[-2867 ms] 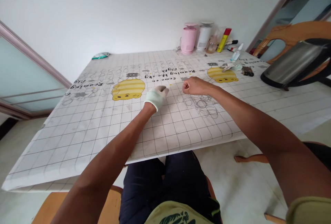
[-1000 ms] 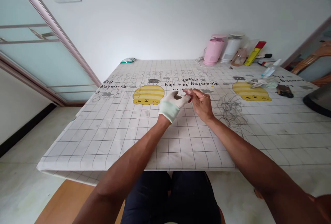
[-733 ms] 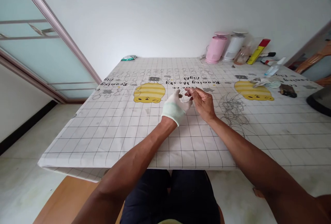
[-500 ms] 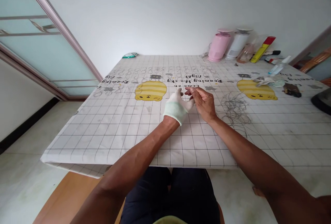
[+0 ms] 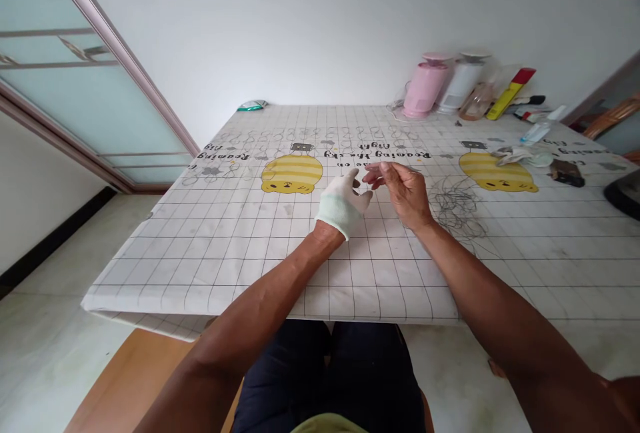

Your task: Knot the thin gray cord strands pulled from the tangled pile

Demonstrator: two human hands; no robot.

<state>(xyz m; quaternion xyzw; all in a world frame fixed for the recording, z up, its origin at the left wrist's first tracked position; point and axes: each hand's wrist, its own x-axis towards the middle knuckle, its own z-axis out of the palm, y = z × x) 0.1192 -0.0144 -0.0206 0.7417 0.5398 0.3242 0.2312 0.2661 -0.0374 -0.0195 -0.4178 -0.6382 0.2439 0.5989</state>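
Fingers [image 5: 353, 174] of the left hand [image 5: 343, 201], in a pale glove with a mint cuff, are loosely curled with the thumb apart; this hand stands left of the tangle of thin dark strands [image 5: 459, 210], which serves as the reference. Bare and half bent, the fingers of the right hand [image 5: 411, 194] face the gloved ones, just left of the tangle. Whether either hand grips a fine strand cannot be told.

Remaining items, left to right: a frosted glass door [image 5: 45, 13] stands well left of the tangle. A white packet with a green edge [image 5: 253, 106] lies far left and beyond it. Small loops of strand [image 5: 303, 133] are laid in rows, left of and beyond the tangle. The tangle itself rests on a white checked tablecloth [image 5: 200, 246]. Beyond it, near the wall, are a pink device [image 5: 426, 86] and a white device [image 5: 463, 86]. Right of and beyond it follow a bottle [image 5: 477, 101], a yellow can with a red cap [image 5: 510, 94], a crumpled pale glove [image 5: 525, 155] and a clear spray bottle [image 5: 541, 128]. A small dark object [image 5: 567, 172], not identifiable, lies well right of the tangle.
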